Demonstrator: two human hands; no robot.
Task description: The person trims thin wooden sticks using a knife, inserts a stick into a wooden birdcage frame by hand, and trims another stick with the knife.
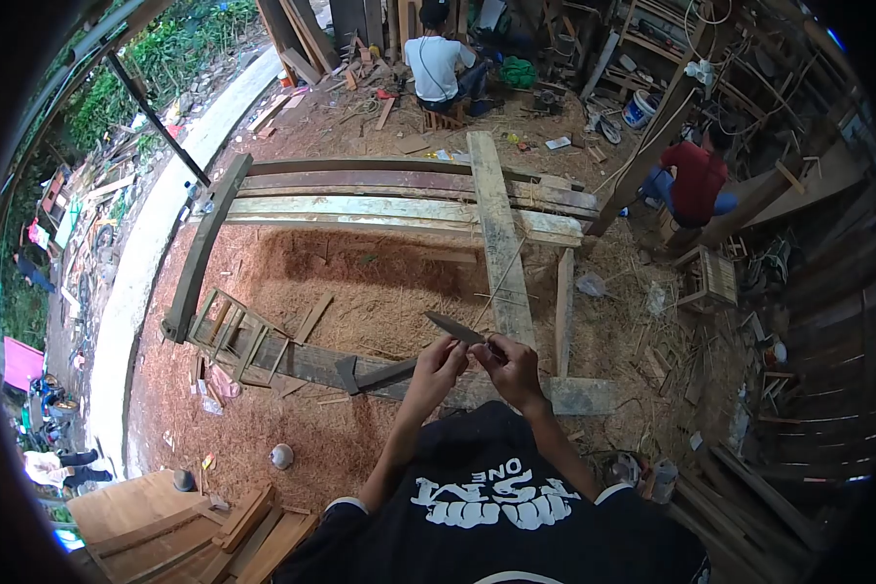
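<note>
right hand (513,372) grips the handle end of a knife (455,327), its flat, dark, pointed blade angled over the sawdust (360,302), while the left hand (442,358) is curled just beside it, fingers bent. below and left lies a dark wooden piece (384,376) on a rough, weathered plank (307,362). farther right stand a boxy slatted crate (708,277) and a round white-and-blue bucket (639,109), contents too small to tell.

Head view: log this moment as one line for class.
right hand: holds knife | left hand: close by, grip unclear | ahead: planks, wood shavings | beyond: person in white, person in red
</note>
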